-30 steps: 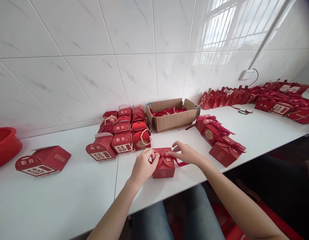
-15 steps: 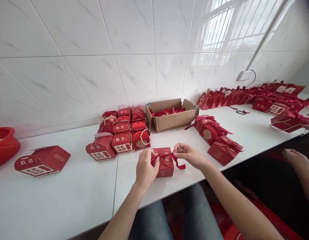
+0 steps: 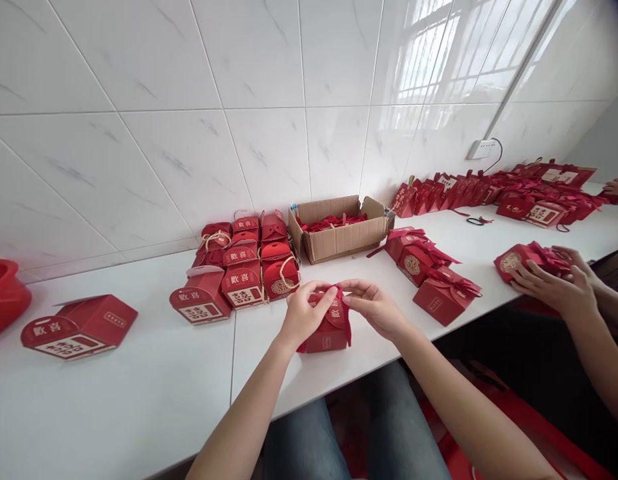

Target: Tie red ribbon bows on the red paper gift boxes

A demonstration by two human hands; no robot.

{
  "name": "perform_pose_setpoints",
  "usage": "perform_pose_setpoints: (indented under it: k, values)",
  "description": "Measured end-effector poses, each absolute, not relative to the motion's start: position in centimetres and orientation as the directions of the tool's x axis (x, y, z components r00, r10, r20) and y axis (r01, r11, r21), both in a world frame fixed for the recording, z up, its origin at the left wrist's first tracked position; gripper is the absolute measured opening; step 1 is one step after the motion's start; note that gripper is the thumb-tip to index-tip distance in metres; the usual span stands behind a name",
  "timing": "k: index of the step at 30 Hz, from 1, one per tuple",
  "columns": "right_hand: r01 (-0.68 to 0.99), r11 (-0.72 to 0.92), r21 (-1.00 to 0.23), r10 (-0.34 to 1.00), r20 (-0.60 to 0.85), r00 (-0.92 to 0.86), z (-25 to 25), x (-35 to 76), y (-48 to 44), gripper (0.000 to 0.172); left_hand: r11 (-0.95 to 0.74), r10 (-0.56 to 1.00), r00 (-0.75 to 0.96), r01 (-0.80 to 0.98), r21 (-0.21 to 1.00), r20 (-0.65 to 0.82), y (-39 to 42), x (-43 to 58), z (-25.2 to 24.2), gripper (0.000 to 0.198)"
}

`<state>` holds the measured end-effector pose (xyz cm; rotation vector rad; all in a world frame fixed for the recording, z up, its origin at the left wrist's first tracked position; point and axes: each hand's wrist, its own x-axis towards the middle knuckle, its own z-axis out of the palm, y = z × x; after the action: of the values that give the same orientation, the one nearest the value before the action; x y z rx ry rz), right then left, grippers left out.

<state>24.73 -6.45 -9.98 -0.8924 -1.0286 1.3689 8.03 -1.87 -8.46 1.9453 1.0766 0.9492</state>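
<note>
Near the bench's (image 3: 163, 400) front edge, the left hand (image 3: 305, 312) and right hand (image 3: 375, 310) pinch the ribbon (image 3: 340, 293) atop the red box (image 3: 325, 342) (tying apparently incomplete). Apparently completed: three bowed boxes (image 3: 419, 264), rightward. Apparently outstanding: grouped boxes (image 3: 243, 283) toward the rear edge, no ribbon visible.

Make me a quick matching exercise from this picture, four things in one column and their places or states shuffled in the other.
1. Cardboard box
2. Red gift box
3. Wall socket
4. Red plastic tub

A. Cut off by the picture's left edge
B. Holds a red pile
C. Has the left hand and right hand at its top
D. Mounted on the tiled wall

Pairs: 1-B, 2-C, 3-D, 4-A
</note>
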Motion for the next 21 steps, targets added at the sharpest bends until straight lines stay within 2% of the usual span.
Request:
perform_pose_setpoints:
  k: [3,7,12,17,21]
  values:
    - [-0.261,0.078,-0.962,0.996,0.085,-0.016,-9.9,24.2,-6.4,0.029,-0.375,0.891,0.392,0.351,0.858,0.229,-1.5,8.3,-8.0,0.030]
    - [-0.145,0.101,-0.984,0.993,0.091,0.070,-10.3,23.6,-6.3,0.031,-0.406,0.884,0.387,0.357,0.841,0.263,-1.2,8.3,-7.8,0.020]
    - [-0.042,0.014,-0.999,1.000,0.013,0.004,-10.3,22.9,-6.3,0.037,-0.427,0.875,0.381,0.313,0.849,0.299,-0.9,8.3,-7.7,0.019]
    - [-0.061,-0.029,-0.998,0.997,-0.033,0.067,-10.2,22.2,-6.3,0.029,-0.431,0.875,0.373,0.309,0.848,0.310,-1.1,6.7,-8.3,0.024]
    - [-0.075,-0.062,-0.995,0.997,-0.066,0.046,-10.6,21.7,-6.5,0.025,-0.362,0.925,0.282,0.454,0.814,0.254,-2.4,4.1,-9.7,0.028]
